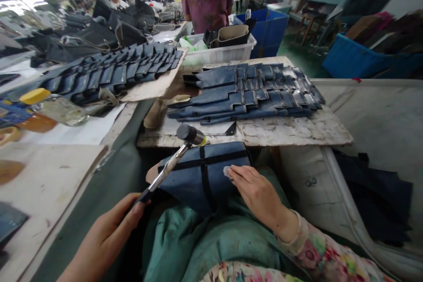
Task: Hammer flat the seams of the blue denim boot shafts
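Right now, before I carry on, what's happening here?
A person's left hand grips a mallet by its handle, the head up near the far edge of a blue piece crossed by black strips. The right hand is at that piece, a small pale thing at its fingertips, too small to identify. Beyond, overlapping blue pieces lie on a worn board.

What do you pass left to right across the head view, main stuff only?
Yellow bottle cap → left hand → hammer head → right hand → dark blue pieces at far right.
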A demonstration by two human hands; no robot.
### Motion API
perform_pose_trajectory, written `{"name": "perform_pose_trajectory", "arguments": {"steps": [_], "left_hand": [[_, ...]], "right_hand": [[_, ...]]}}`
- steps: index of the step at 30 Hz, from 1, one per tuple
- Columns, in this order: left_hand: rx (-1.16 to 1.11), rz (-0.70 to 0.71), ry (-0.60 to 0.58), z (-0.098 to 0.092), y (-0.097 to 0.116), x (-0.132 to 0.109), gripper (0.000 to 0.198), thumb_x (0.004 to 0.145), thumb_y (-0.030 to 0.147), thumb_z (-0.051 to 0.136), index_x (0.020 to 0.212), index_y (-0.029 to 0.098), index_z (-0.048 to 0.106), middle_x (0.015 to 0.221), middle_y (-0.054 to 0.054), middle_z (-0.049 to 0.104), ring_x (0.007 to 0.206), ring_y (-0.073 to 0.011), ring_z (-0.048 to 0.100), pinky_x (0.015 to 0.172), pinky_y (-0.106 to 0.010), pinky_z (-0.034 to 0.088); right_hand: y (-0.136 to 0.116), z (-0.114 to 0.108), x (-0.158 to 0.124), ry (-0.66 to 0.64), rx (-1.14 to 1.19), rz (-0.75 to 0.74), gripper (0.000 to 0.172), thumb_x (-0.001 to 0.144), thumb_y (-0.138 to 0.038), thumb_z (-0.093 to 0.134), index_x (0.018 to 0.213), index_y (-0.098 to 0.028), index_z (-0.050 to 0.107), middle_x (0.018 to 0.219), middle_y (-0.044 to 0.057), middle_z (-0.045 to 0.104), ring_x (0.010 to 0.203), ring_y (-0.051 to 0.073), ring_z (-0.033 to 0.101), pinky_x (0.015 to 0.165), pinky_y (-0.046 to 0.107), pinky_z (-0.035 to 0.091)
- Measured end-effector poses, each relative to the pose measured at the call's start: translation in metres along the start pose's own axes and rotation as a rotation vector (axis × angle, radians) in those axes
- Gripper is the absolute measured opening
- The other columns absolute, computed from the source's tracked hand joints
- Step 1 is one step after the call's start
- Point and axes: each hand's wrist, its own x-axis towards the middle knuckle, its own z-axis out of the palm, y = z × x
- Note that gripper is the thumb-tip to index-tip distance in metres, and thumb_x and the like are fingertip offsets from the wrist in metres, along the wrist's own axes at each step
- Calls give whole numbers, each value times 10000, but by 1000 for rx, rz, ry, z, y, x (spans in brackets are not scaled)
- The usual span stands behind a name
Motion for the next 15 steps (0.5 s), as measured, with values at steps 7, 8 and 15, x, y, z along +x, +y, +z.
{"name": "perform_pose_trajectory", "arguments": {"steps": [7,8,15], "left_hand": [[21,-55,-187,25,-15,-17,363,819,552,389,856,265,608,792,10,694,734,-181,659,672,-219,499],[12,-51,-157,25,-16,-17,386,817,568,388,901,257,600,800,6,692,738,-181,658,668,-216,498],[38,-59,-182,24,-15,-17,401,832,578,363,850,242,581,755,-1,682,696,-179,652,645,-219,494]], "right_hand": [[0,0,0,-39,11,3,325,914,-141,457,1217,-133,575,1161,74,614,1032,205,537,911,366,511],[0,0,0,-39,11,4,326,914,-143,458,1219,-135,574,1160,75,615,1033,204,539,913,367,510],[0,-1,-1,-26,22,18,323,919,-155,451,1217,-154,577,1152,78,621,1038,194,554,920,360,509]]}}
